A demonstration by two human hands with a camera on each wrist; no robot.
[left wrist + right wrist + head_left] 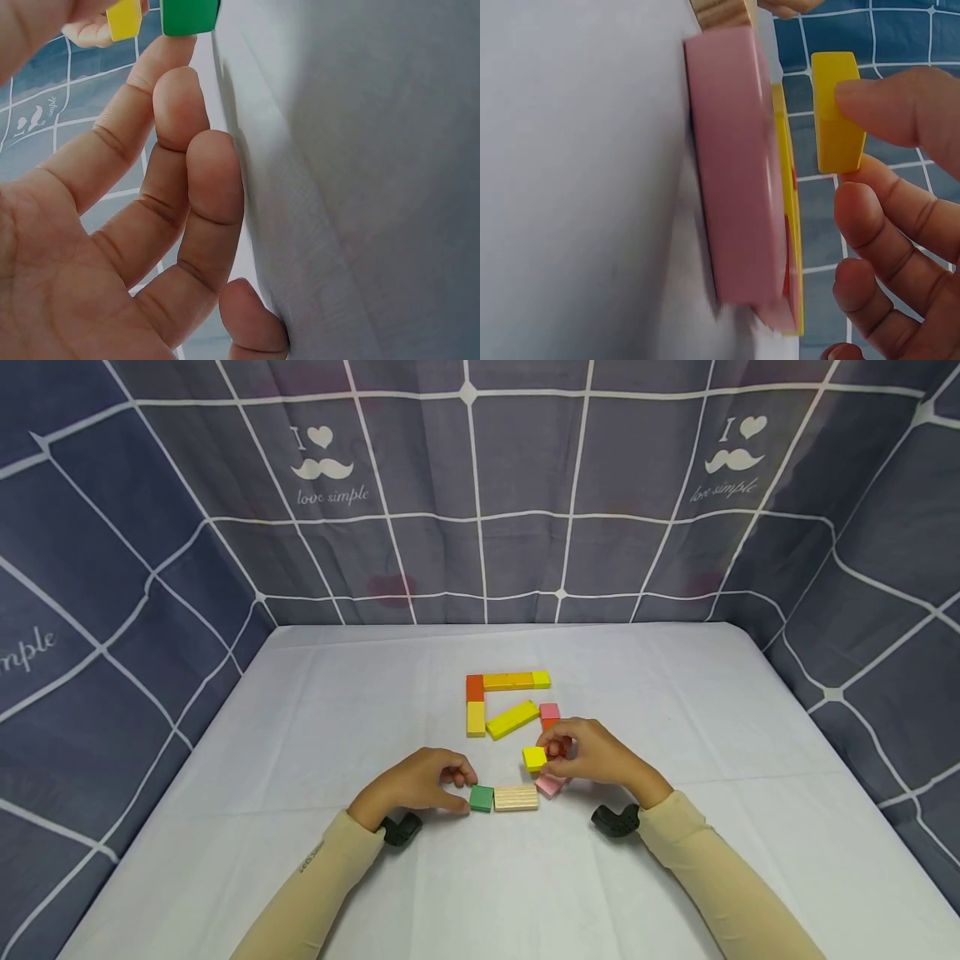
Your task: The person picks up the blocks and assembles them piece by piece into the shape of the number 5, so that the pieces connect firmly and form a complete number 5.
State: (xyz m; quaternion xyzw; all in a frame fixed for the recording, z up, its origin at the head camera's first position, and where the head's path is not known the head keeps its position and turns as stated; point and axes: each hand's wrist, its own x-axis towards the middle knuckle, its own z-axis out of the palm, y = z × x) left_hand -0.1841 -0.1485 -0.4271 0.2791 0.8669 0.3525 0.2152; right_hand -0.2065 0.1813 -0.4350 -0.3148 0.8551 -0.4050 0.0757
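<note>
My left hand (420, 781) is at the left end of a green block (482, 798), with thumb and index fingertip at its edges in a light hold. In the left wrist view, the index fingertip meets the green block (189, 16); the thumb tip lies outside that view. A yellow block (534, 759) is pinched between thumb and fingers of my right hand (596, 753), raised off the table. Beneath that hand, a pink block (735, 165) lies slanted, partly hidden from the head view. A plain wooden block (516, 798) sits between the green and pink blocks.
Farther back, orange (507, 681), red-orange (475, 687) and yellow blocks form a corner. One yellow block (513, 720) lies diagonally inside. A small pink block (550, 711) adjoins a red one. Dark gridded curtains (525, 560) surround the white table (337, 710).
</note>
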